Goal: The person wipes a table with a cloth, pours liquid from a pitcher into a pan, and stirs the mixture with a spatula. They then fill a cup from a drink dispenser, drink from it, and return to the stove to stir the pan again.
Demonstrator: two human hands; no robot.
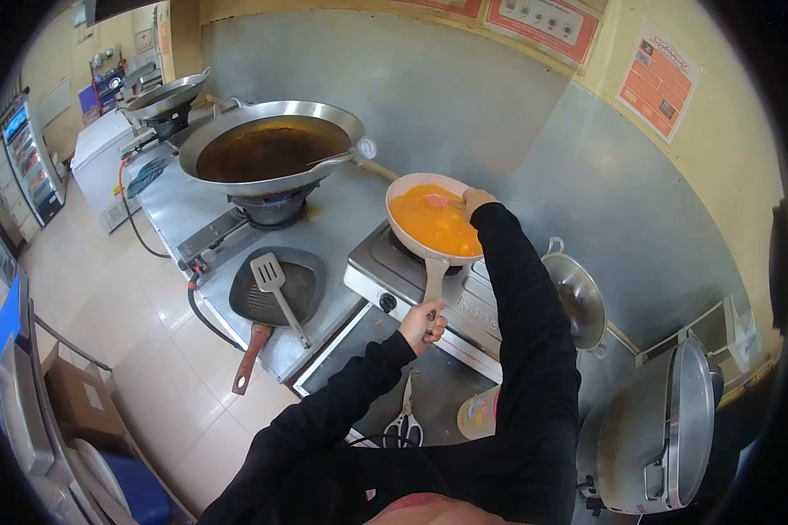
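My left hand (423,326) is wrapped around the pale handle of a light pink frying pan (435,276), which sits on a gas stove (378,264). A bright orange liquid (429,229) with paler lumps covers the pan's bottom. At the pan's far right edge, my right hand (477,203) is closed on a spatula (437,200). Its pink head rests in the orange liquid, and my fingers partly hide its handle. Below my left hand lie scissors (404,420) with pale handles. A patterned tub (478,415) stands near my right sleeve, which hides part of it.
A large wok of dark oil (273,149) stands on a burner at the left, with a thermometer (367,148) at its rim. Nearer is a dark square pan (277,284) with a slotted turner (269,273) on it. Metal pots (648,429) stand at the right.
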